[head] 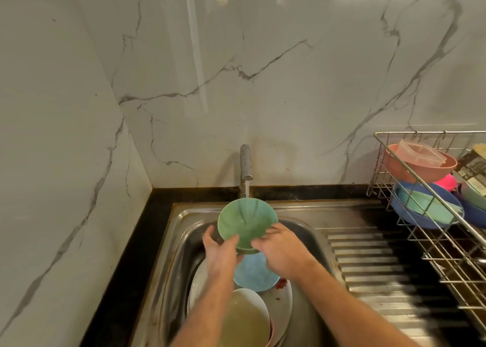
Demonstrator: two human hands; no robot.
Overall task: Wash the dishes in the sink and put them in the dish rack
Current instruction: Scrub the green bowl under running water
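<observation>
A green bowl (246, 220) is tilted under the running tap (246, 162), its inside facing me and water streaming into it. My left hand (221, 252) grips its lower left rim. My right hand (281, 249) holds its lower right side and base. Both hands are above the steel sink (184, 215). Below them in the basin lie a blue bowl (253, 275), a white plate (281, 304) with red smears and a bowl of murky water (244, 317). The wire dish rack (431, 236) stands at the right.
The rack holds a pink bowl (420, 168) with a clear plastic lid, a blue bowl (426, 207) with a teal piece in it, and more coloured dishes at the far right. A ribbed steel drainboard (381, 275) lies between sink and rack. Marble walls close the back and left.
</observation>
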